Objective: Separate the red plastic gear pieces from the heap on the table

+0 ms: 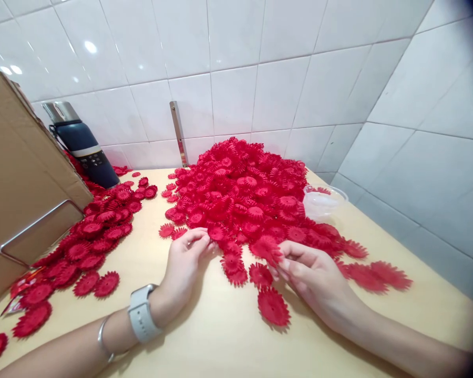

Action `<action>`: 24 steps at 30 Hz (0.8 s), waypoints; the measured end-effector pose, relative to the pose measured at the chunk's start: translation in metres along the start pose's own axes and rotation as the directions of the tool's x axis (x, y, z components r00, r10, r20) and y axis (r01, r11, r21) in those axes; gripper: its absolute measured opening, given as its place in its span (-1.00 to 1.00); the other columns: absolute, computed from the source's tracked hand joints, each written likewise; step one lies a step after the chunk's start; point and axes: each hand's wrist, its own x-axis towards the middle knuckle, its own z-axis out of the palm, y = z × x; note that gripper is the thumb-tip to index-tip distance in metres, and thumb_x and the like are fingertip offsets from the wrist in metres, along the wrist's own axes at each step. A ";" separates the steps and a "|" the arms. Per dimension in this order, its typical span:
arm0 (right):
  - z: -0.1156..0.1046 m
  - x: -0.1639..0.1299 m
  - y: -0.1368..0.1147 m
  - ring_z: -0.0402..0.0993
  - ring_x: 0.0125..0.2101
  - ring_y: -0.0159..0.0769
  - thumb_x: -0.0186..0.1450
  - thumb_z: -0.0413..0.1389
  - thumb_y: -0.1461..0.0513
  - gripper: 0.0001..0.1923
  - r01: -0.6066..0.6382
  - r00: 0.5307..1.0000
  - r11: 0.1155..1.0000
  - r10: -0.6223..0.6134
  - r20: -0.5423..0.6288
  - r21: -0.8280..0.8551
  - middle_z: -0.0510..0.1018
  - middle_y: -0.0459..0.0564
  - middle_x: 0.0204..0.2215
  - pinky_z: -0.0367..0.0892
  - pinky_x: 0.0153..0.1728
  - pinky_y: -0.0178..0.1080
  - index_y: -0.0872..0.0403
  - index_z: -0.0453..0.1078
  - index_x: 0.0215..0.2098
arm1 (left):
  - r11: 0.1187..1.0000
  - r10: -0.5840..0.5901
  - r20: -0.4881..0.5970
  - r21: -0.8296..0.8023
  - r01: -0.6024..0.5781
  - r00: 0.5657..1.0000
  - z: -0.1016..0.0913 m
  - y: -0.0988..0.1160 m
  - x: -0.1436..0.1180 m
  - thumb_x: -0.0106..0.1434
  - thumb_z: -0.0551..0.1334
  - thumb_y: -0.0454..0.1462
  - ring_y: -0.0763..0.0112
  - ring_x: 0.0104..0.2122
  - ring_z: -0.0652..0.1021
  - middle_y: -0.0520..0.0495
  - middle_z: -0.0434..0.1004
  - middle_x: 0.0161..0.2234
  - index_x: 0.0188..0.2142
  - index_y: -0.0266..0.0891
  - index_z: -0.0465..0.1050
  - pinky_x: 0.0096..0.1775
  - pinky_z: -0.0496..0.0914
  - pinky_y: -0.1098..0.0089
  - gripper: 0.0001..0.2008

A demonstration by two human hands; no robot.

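Note:
My left hand [184,265] is closed in a pinch at the edge of a red fabric flower disc [216,233], at the front of a big red heap. A white watch and a silver bangle are on that wrist. My right hand [313,273] pinches another red flower disc [265,248] between thumb and fingers, a little above the table. The heap of red flower discs [240,184] rises behind both hands. Between the hands, several loose discs lie flat, with one larger disc [274,307] nearest me.
A clear plastic bowl [324,203] stands right of the heap. At left are a second spread of red discs [102,231], a dark blue bottle [84,147], a cardboard box [27,173] and a bent metal wire [39,226]. A tiled wall [236,100] closes off the back.

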 end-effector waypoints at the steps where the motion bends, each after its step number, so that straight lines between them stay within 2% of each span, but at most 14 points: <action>1: 0.000 0.000 -0.001 0.19 -0.60 -0.44 0.04 0.19 0.19 -0.81 0.010 1.000 1.000 -0.011 -0.025 -0.021 0.29 -0.16 -0.66 0.13 -0.55 -0.36 0.11 0.28 -0.55 | 1.000 -0.009 -0.007 -0.003 0.009 1.000 -0.001 0.000 0.000 0.10 0.19 -0.31 0.53 -0.48 0.41 0.03 0.37 -0.48 -0.50 -0.31 0.37 -0.39 0.33 0.50 -0.91; 5: 0.005 -0.002 -0.004 0.26 -0.49 -0.40 0.15 0.12 0.17 -0.86 0.123 0.989 0.982 -0.134 -0.067 -0.146 0.32 -0.13 -0.51 0.23 -0.47 -0.35 0.06 0.27 -0.41 | 0.997 -0.001 -0.007 0.077 0.002 1.000 0.000 0.002 -0.001 0.09 0.21 -0.25 0.45 -0.40 0.45 -0.03 0.42 -0.35 -0.40 -0.29 0.39 -0.36 0.37 0.45 -0.88; 9: 0.011 -0.009 -0.008 0.31 -0.41 -0.37 0.18 0.08 0.19 -0.93 0.230 0.973 0.926 -0.227 0.044 -0.299 0.36 -0.10 -0.44 0.28 -0.38 -0.36 0.04 0.30 -0.40 | 0.973 0.117 0.023 0.196 -0.119 0.993 0.003 0.004 -0.005 0.09 0.22 -0.28 0.39 -0.31 0.45 -0.06 0.44 -0.31 -0.43 -0.30 0.42 -0.31 0.37 0.46 -0.91; 11: 0.011 -0.012 -0.009 0.33 -0.41 -0.37 0.20 0.05 0.20 -0.94 0.241 0.971 0.909 -0.222 0.093 -0.341 0.38 -0.10 -0.43 0.29 -0.37 -0.37 0.03 0.32 -0.38 | 0.959 0.150 0.071 0.233 -0.162 0.986 0.004 0.005 -0.007 0.11 0.20 -0.30 0.39 -0.29 0.46 -0.07 0.44 -0.29 -0.43 -0.29 0.42 -0.29 0.37 0.47 -0.92; 14: 0.010 -0.014 -0.008 0.36 -0.44 -0.37 0.23 0.02 0.21 -0.91 0.257 0.965 0.871 -0.207 0.163 -0.418 0.43 -0.08 -0.43 0.29 -0.42 -0.36 0.02 0.35 -0.34 | 0.934 0.185 0.198 0.269 -0.235 0.963 0.004 0.005 -0.011 0.13 0.18 -0.33 0.42 -0.30 0.46 -0.06 0.44 -0.30 -0.43 -0.28 0.42 -0.29 0.36 0.48 -0.93; 18: 0.009 -0.013 -0.005 0.37 -0.47 -0.35 0.23 -0.01 0.26 -0.87 0.382 0.914 0.777 -0.240 0.326 -0.500 0.45 -0.06 -0.49 0.28 -0.41 -0.32 0.06 0.38 -0.32 | 0.895 0.219 0.319 0.310 -0.320 0.922 0.004 0.005 -0.016 0.16 0.15 -0.35 0.43 -0.31 0.45 -0.05 0.42 -0.32 -0.44 -0.27 0.40 -0.26 0.34 0.46 -0.92; 20: 0.011 -0.012 -0.004 0.38 -0.46 -0.33 0.23 0.00 0.25 -0.88 0.356 0.920 0.787 -0.201 0.335 -0.504 0.44 -0.05 -0.50 0.28 -0.42 -0.31 0.07 0.37 -0.34 | 0.889 0.224 0.358 0.307 -0.340 0.906 0.005 0.006 -0.017 0.16 0.16 -0.35 0.42 -0.30 0.44 -0.05 0.42 -0.33 -0.46 -0.26 0.40 -0.24 0.33 0.46 -0.91; 24: 0.013 -0.011 -0.005 0.37 -0.53 -0.36 0.22 0.02 0.18 -0.87 0.176 0.962 0.899 -0.071 0.262 -0.402 0.43 -0.08 -0.55 0.28 -0.53 -0.34 0.06 0.33 -0.41 | 0.898 0.215 0.394 0.279 -0.339 0.894 0.006 0.006 -0.018 0.16 0.16 -0.35 0.41 -0.28 0.45 -0.05 0.42 -0.31 -0.42 -0.25 0.43 -0.24 0.34 0.46 -0.92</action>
